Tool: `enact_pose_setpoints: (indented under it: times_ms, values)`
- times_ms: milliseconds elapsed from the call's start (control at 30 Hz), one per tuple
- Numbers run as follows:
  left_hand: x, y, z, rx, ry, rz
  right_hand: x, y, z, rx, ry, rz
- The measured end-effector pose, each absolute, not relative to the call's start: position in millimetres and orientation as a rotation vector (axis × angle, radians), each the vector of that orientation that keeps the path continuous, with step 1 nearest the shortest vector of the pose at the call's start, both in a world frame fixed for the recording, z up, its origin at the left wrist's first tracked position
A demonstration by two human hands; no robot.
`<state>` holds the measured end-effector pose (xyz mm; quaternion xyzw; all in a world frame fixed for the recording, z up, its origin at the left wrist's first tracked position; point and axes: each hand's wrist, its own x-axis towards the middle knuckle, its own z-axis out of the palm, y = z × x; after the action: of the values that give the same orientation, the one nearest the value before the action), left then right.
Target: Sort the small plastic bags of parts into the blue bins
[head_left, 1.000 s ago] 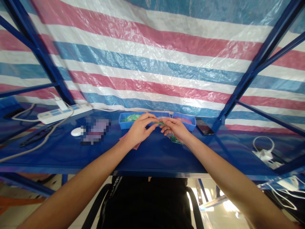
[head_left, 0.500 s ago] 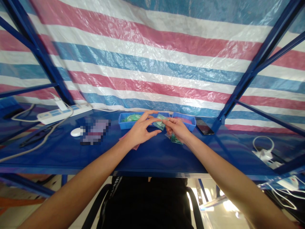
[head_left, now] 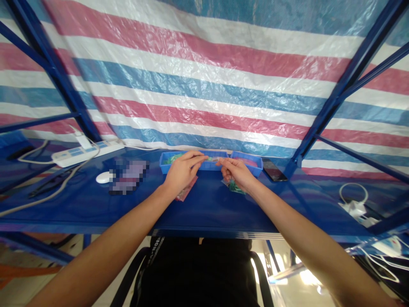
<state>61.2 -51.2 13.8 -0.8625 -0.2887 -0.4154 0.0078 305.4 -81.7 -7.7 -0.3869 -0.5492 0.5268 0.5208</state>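
Observation:
A small clear plastic packet [head_left: 213,159] is stretched between my hands, seen nearly edge-on above a blue tray. My left hand [head_left: 185,168] has its fingers and thumb together on the packet's left end. At the other end, my right hand [head_left: 235,171] pinches it between thumb and forefinger. Below my left hand lies a red packet [head_left: 185,192] on the blue table, partly covered. A green packet [head_left: 235,186] rests under my right wrist. Behind the hands stand a blue tray [head_left: 208,165] with green packets [head_left: 172,158] and a second blue tray [head_left: 257,169] with pink contents [head_left: 245,162].
A black phone [head_left: 274,169] lies to the right of the trays. To the left are a white mouse [head_left: 102,177], a blurred-out item [head_left: 129,177], and a white power strip [head_left: 75,155] with cables. A white charger [head_left: 354,208] sits far right. Striped sheeting [head_left: 204,85] hangs behind.
My left hand has closed from spread fingers onto the packet's left end. The packet has turned from facing me to nearly edge-on. More of the red packet shows.

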Motion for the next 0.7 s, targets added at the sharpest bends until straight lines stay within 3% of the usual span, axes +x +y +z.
enact_pose_setpoints:
  times_ms: [433, 700]
  values:
    - [28.1, -25.5, 4.2, -2.307, -1.518, -0.823, 303.8, -82.9, -12.5, -0.995, -1.499, 1.167]
    - [39.7, -39.1, 20.4, -2.527, -1.053, -1.046, 300.7, -84.5, -14.3, -1.033, -1.671, 1.066]
